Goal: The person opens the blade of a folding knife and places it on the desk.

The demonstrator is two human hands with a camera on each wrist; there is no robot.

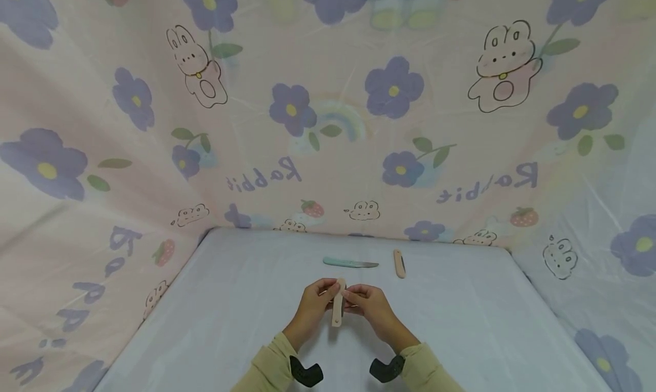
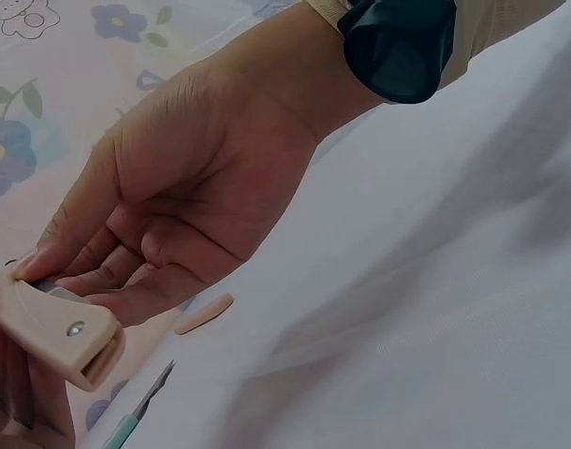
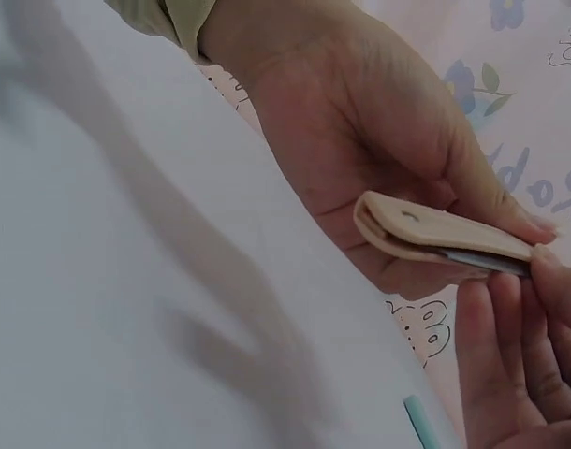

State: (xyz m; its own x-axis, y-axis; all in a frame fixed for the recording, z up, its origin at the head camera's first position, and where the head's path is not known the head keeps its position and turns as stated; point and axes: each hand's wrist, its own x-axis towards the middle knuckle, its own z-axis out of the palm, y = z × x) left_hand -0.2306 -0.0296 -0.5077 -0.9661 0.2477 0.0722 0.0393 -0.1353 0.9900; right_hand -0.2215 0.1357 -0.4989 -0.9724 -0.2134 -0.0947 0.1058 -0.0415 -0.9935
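Note:
Both hands hold a beige folding knife [image 1: 336, 313] over the table, its rivet end pointing toward the person. My left hand [image 1: 310, 304] grips it from the left near the far end, thumb on the handle. From the other side, the thumb and fingers of my right hand [image 1: 378, 307] pinch it. A strip of grey blade [image 3: 482, 261] shows along the handle's slot in the right wrist view; most of it is hidden inside the handle. Farther out lies a knife with a teal handle [image 1: 338, 261], its bare blade pointing right. A second beige folding knife [image 1: 398, 265] rests right of it.
A white cover lies over the table [image 1: 215, 312]. Around its back and sides hangs a pink cloth [image 1: 338, 141] printed with rabbits and flowers. Each wrist wears a black camera mount [image 1: 306, 372].

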